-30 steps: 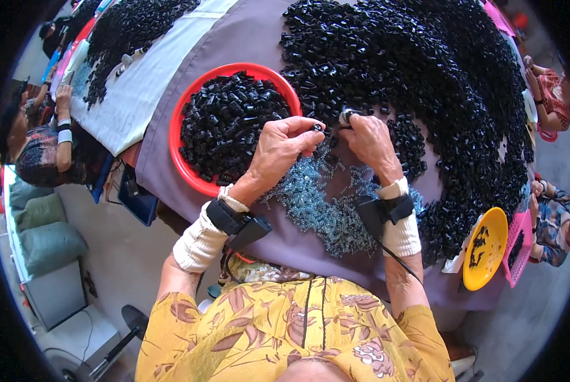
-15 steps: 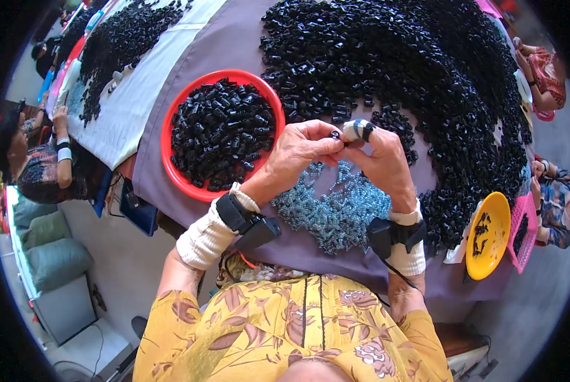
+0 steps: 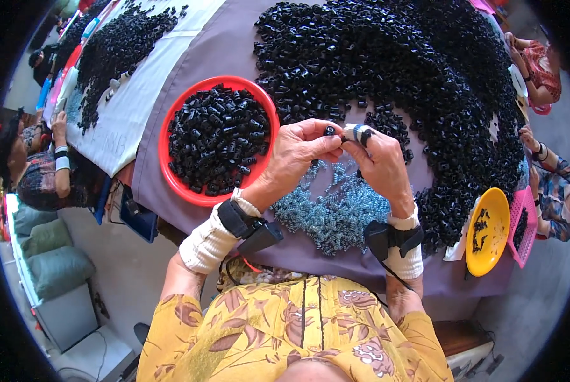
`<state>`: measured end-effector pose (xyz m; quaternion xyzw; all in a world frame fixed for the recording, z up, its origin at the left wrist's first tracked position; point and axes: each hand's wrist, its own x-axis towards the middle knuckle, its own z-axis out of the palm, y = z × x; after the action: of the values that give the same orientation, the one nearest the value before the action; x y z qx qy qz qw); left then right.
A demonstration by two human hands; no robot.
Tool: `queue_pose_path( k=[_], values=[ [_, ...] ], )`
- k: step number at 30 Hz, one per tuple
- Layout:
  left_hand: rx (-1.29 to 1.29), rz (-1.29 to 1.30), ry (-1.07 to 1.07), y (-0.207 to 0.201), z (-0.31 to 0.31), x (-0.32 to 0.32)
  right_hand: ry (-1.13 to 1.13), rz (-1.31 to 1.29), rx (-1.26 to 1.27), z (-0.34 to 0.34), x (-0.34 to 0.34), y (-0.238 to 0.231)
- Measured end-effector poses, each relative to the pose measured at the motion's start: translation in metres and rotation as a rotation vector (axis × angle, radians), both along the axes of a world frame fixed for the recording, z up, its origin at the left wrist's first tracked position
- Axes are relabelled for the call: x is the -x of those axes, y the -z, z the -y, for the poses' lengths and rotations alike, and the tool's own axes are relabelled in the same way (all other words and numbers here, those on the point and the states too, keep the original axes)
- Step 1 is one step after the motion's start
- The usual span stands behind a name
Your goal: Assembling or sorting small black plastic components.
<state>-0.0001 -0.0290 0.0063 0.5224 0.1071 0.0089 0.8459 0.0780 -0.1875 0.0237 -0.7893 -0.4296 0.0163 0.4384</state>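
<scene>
Over the near part of the table, my left hand (image 3: 296, 153) pinches a small black plastic cylinder (image 3: 329, 130) between thumb and fingers, its round end showing. My right hand (image 3: 383, 162) meets it from the right, thumb and index finger closed together. White-and-blue wrapping (image 3: 359, 132) covers that index fingertip. A dark bit shows between the right fingertips, but I cannot make out what it is. Beneath both hands spreads a heap of small silvery-blue coil springs (image 3: 336, 213). Beside my left hand stands a red basin (image 3: 165, 167) full of black plastic pieces (image 3: 218, 137).
A huge heap of black plastic parts (image 3: 387, 57) covers the far and right table. At the right edge stand a yellow plate (image 3: 496, 232) and a pink basket (image 3: 526, 245). Other people sit left and right; another black heap (image 3: 122, 48) lies on a white cloth (image 3: 116, 137).
My right fingers have shifted slightly at the black cylinder, and the cylinder has tipped so its round end shows more. The view has moved a little.
</scene>
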Motion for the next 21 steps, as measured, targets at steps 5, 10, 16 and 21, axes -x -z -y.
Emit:
queue_pose_path(
  k=[5,10,16,21],
  values=[
    [-0.157,0.02,0.007,0.0,-0.001,0.0,0.114,0.04,-0.06,-0.001,0.003,-0.01],
    [-0.236,0.005,0.004,0.001,0.002,0.001,0.044,0.161,-0.033,-0.005,-0.001,-0.008],
    [-0.363,0.036,0.018,0.006,0.004,-0.002,0.032,0.252,0.061,-0.006,0.001,-0.008],
    [-0.364,0.049,0.058,0.004,0.004,0.0,0.011,0.233,0.058,-0.002,0.0,-0.008]
  ],
)
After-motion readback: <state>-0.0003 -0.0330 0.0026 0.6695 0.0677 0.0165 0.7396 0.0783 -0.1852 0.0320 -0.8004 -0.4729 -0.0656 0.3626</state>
